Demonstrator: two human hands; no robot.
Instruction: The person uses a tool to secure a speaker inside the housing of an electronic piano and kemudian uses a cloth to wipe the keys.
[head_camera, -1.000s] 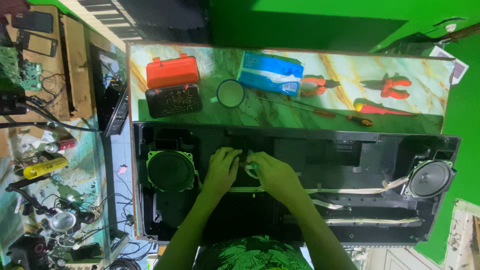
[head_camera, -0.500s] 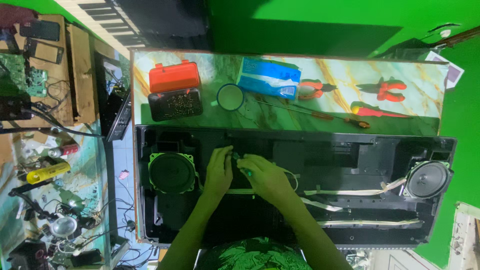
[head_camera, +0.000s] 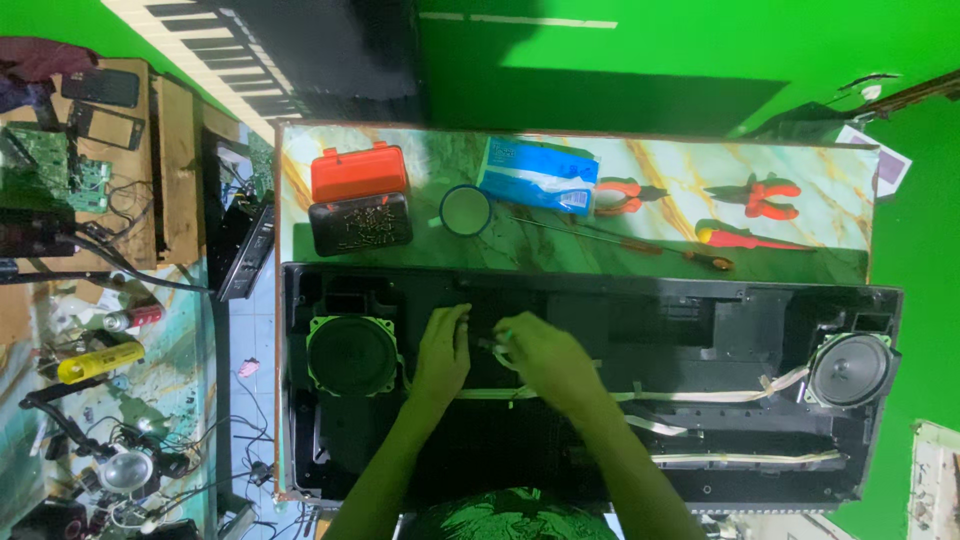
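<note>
1. My left hand (head_camera: 440, 350) rests inside the open black keyboard case (head_camera: 600, 290), fingers curled; I cannot tell what they grip.
2. My right hand (head_camera: 540, 355) pinches something small, unclear, beside the left speaker (head_camera: 352, 356).

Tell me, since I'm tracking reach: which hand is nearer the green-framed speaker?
Left. The left hand sits just right of the green-framed speaker; the right hand lies farther right.

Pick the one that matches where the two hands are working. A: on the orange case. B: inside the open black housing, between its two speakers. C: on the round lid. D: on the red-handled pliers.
B: the left hand and right hand meet inside the black housing, between the left speaker and right speaker.
</note>
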